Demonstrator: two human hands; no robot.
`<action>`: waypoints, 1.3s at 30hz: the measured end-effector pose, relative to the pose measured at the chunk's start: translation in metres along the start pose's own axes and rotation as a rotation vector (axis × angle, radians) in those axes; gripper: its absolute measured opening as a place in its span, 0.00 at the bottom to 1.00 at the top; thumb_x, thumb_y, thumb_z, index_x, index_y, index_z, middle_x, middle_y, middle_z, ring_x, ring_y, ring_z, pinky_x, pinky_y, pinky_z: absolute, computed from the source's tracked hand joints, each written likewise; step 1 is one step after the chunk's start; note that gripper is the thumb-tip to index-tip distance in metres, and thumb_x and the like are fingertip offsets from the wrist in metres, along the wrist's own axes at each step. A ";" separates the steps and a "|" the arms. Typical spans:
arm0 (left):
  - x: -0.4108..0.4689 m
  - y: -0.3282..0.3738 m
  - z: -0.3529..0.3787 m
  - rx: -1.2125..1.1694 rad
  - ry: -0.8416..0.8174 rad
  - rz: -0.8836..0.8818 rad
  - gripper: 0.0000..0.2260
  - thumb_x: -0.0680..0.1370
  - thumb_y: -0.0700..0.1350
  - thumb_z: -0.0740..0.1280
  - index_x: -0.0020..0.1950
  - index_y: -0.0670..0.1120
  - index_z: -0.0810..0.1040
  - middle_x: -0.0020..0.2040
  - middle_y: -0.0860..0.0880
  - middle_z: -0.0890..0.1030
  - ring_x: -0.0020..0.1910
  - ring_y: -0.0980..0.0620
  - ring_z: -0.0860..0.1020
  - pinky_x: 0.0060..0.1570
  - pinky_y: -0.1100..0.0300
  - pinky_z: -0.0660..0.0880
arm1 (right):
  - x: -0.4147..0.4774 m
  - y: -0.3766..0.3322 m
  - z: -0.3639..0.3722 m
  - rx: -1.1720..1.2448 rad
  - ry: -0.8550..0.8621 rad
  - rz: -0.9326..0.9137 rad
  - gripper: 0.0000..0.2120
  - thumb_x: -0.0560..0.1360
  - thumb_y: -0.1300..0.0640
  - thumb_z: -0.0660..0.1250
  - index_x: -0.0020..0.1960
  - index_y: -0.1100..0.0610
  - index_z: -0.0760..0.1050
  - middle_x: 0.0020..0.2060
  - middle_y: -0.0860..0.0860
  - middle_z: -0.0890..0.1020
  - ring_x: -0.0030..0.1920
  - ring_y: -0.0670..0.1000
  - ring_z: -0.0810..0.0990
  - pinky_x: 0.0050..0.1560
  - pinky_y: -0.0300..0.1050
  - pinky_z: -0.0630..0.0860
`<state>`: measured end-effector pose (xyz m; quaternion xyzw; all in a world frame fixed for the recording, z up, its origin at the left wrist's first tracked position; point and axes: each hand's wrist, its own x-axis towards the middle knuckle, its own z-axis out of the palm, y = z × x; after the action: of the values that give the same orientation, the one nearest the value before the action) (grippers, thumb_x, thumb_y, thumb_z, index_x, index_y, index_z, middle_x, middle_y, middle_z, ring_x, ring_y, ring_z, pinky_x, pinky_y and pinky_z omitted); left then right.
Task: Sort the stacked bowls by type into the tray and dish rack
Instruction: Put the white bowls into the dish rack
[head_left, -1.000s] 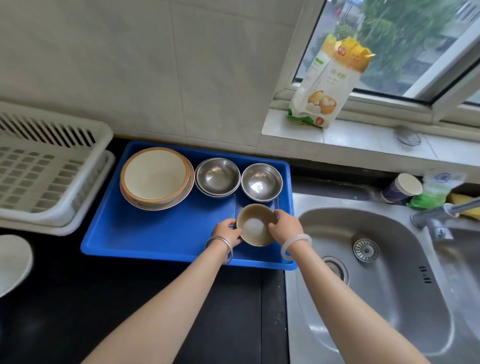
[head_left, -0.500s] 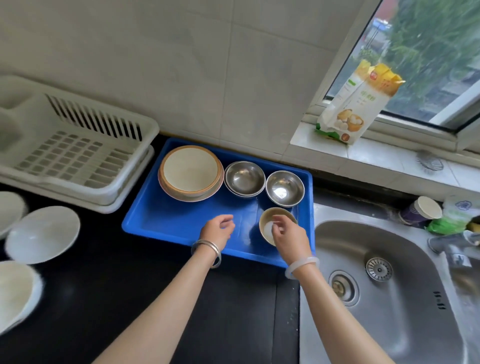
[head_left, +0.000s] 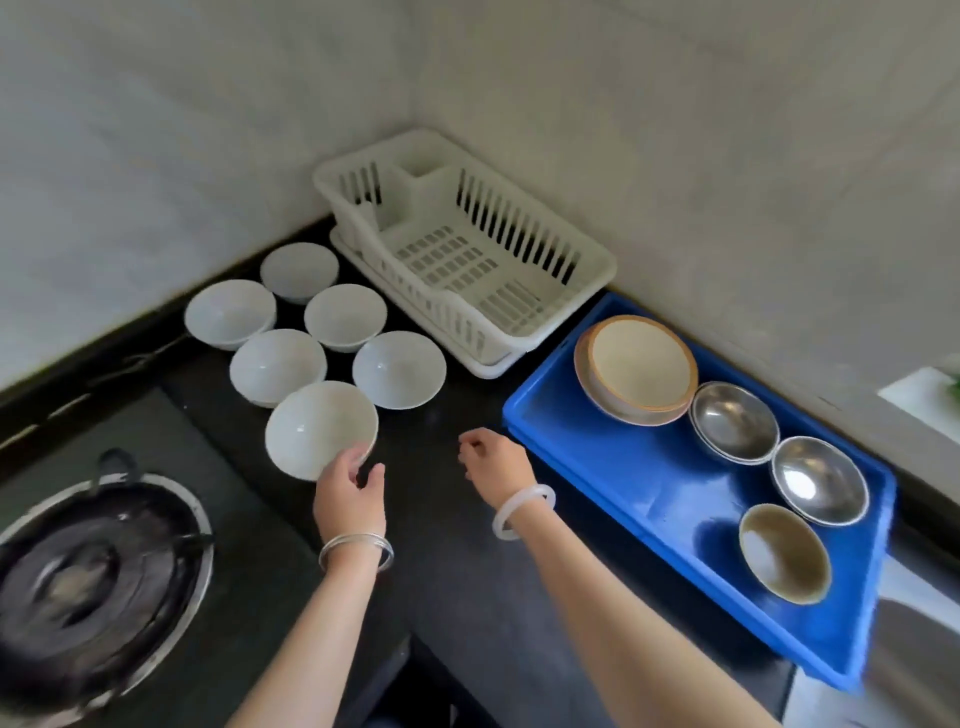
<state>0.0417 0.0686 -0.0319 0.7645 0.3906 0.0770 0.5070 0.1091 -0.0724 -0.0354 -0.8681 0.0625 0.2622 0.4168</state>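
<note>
Bowls (head_left: 278, 366) of white china, six in all, cluster on the black worktop (head_left: 457, 597) left of centre, just beside the white dish rack (head_left: 467, 270) in the corner above them. Left hand (head_left: 349, 499) lays its fingers on the near rim of the nearest bowl (head_left: 321, 428), thumb spread clear; whether that grip has closed on it cannot be told. Right hand (head_left: 496, 462) hovers between the cluster and the blue tray (head_left: 649, 493), its grip loosely curled around nothing. At right, the tray holds stacked tan-rimmed bowls (head_left: 641, 366), two steel bowls (head_left: 735, 421) and a brown bowl (head_left: 784, 551). A gas burner (head_left: 93, 566) sits lower left.
</note>
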 end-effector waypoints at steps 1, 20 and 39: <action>0.008 -0.006 -0.009 0.016 0.065 0.003 0.14 0.74 0.36 0.66 0.60 0.42 0.77 0.56 0.40 0.78 0.56 0.42 0.76 0.56 0.53 0.71 | 0.010 -0.010 0.010 -0.013 -0.017 0.024 0.16 0.78 0.52 0.58 0.65 0.51 0.72 0.54 0.52 0.81 0.49 0.51 0.81 0.51 0.47 0.79; 0.068 -0.048 -0.044 -0.491 0.027 -0.283 0.21 0.74 0.35 0.62 0.66 0.47 0.72 0.63 0.44 0.77 0.62 0.48 0.75 0.65 0.48 0.71 | 0.089 -0.066 0.036 0.746 0.133 0.343 0.15 0.72 0.72 0.56 0.55 0.63 0.74 0.57 0.61 0.78 0.41 0.60 0.82 0.40 0.48 0.80; 0.079 -0.056 -0.057 -0.813 -0.061 -0.386 0.19 0.77 0.44 0.65 0.68 0.44 0.71 0.64 0.43 0.76 0.62 0.46 0.76 0.60 0.55 0.71 | 0.037 -0.107 0.058 0.113 -0.058 0.137 0.05 0.72 0.62 0.68 0.38 0.56 0.79 0.30 0.52 0.85 0.34 0.49 0.85 0.46 0.50 0.83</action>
<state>0.0375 0.1732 -0.0731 0.4185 0.4489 0.1059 0.7824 0.1528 0.0450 -0.0102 -0.8289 0.1245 0.3111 0.4479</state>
